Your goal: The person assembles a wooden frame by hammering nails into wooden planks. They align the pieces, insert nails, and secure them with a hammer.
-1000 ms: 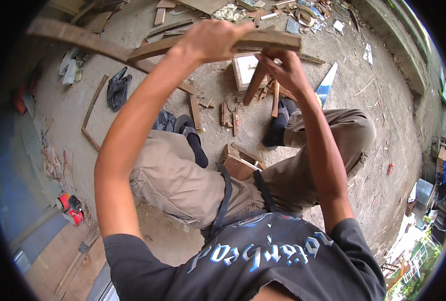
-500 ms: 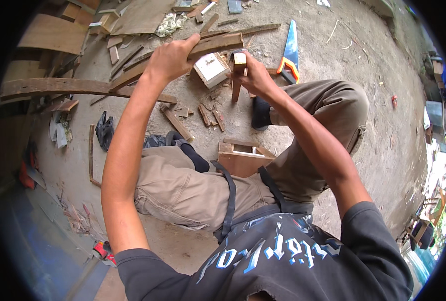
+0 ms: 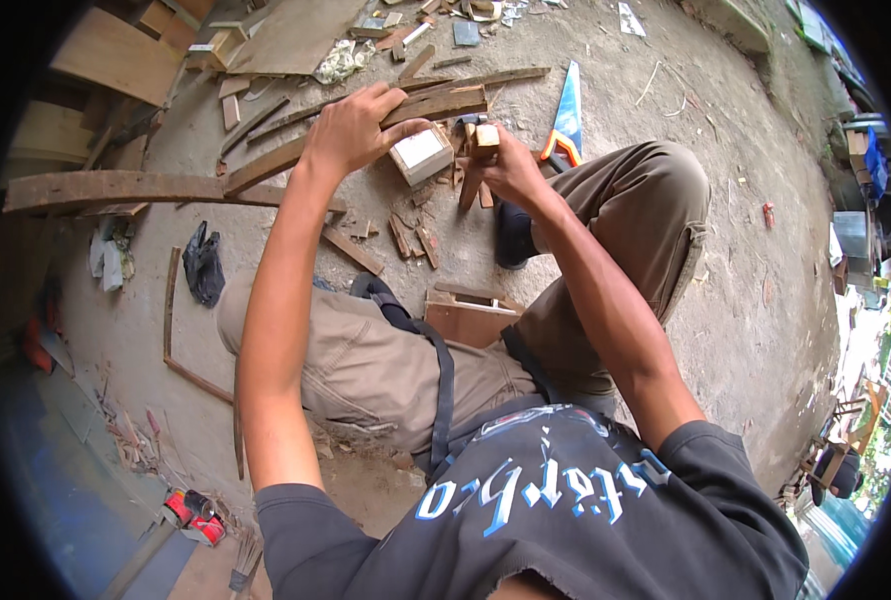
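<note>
My left hand (image 3: 357, 128) is closed over a long, rough wooden batten (image 3: 443, 103), its thumb along the near side. The batten slopes down to the left, where it meets another long, curved-looking plank (image 3: 115, 188). Just right of the batten's end, my right hand (image 3: 513, 168) grips what looks like a hammer (image 3: 483, 138): a pale wooden end points up at me, with dark metal beside it. Most of that tool is hidden by its angle and my fingers. Between my hands, on the ground, sits a small wooden box (image 3: 421, 152) with a white top.
A handsaw (image 3: 567, 115) with a blue blade and orange-black handle lies beyond my right knee. Between my legs stands a wooden box (image 3: 470, 318). Wood offcuts (image 3: 413, 238), a black plastic bag (image 3: 203, 265) and sheets of plywood (image 3: 110, 60) surround me on the left.
My left hand has shifted slightly right and its thumb has spread along the batten. My right hand has dropped a little, still holding the tool. The view has shifted somewhat.
</note>
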Action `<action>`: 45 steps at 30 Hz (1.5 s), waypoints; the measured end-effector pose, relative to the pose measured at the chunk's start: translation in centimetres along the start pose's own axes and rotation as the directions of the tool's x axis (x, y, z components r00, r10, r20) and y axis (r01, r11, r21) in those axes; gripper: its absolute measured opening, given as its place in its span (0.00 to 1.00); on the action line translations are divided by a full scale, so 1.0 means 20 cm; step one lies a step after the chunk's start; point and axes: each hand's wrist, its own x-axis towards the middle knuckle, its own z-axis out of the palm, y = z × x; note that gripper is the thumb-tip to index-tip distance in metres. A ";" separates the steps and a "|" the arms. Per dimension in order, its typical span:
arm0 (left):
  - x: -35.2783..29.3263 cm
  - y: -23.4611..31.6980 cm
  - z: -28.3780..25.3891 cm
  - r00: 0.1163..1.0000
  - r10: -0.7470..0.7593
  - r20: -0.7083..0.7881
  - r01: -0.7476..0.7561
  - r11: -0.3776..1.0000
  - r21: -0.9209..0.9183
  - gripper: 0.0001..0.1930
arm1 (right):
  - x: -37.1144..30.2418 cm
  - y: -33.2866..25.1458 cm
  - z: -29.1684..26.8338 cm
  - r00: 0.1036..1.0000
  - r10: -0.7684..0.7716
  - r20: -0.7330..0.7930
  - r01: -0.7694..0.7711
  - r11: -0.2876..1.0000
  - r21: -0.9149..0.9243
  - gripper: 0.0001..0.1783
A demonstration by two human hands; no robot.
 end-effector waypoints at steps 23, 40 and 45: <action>0.21 0.22 0.13 0.980 0.147 0.134 -0.142 0.989 -0.046 0.28 | -0.07 0.06 -0.14 0.977 0.035 -0.209 -0.044 0.998 -0.034 0.16; 0.15 0.26 0.09 0.981 0.062 0.186 -0.062 0.998 -0.008 0.25 | -0.06 -0.03 -0.16 0.997 -0.040 0.071 0.041 0.999 -0.021 0.20; 0.13 0.28 0.10 0.977 0.062 0.204 -0.057 0.998 -0.034 0.25 | -0.09 0.02 -0.16 0.971 -0.236 0.049 0.239 0.967 -0.088 0.12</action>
